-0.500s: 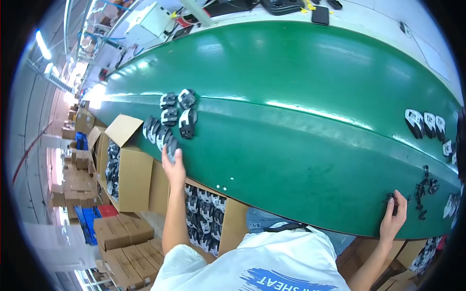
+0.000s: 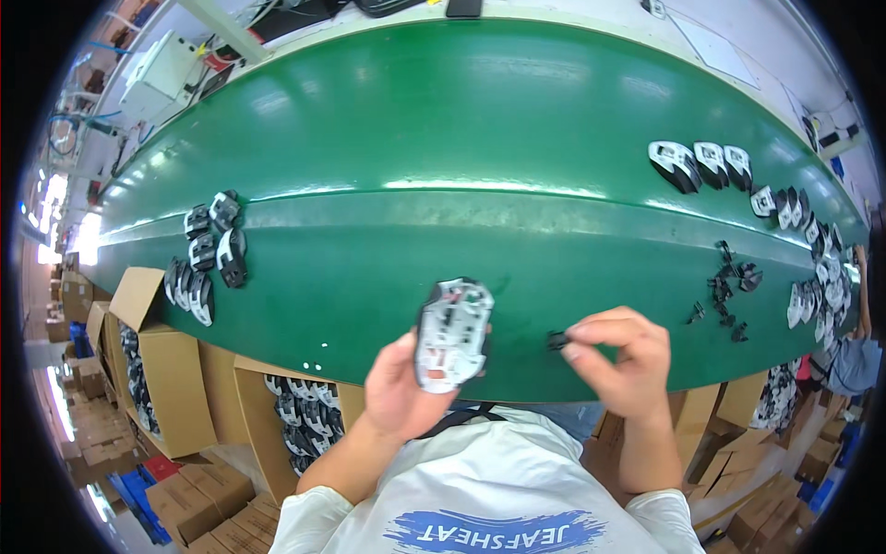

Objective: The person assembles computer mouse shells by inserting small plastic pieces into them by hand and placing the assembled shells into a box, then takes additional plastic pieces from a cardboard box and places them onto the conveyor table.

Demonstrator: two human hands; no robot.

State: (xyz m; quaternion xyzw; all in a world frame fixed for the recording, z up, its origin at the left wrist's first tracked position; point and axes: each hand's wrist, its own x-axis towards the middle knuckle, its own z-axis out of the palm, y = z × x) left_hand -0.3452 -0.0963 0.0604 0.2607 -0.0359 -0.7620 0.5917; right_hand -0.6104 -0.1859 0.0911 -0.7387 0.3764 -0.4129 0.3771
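Note:
My left hand (image 2: 399, 392) is closed around an oval plastic shell (image 2: 452, 337), pale inside with a black rim. The shell is held tilted above the near edge of the green table (image 2: 388, 286), its hollow, detailed side showing. Just right of it, my right hand (image 2: 623, 360) pinches a small black plastic part (image 2: 557, 341) between thumb and forefinger. The part and the shell are apart. Further right, several similar small black parts (image 2: 724, 282) lie scattered on the table.
Black-and-white shells (image 2: 203, 249) stand grouped at the left; more white shells (image 2: 674, 164) sit at the far right. Open cartons (image 2: 185, 379) filled with shells line the near left edge. Another person's arm (image 2: 863, 291) reaches in at the right rim.
My left hand has come from the shell group at the left to the middle, holding a shell. My right hand has moved in from the right with a small black part. The view has shifted.

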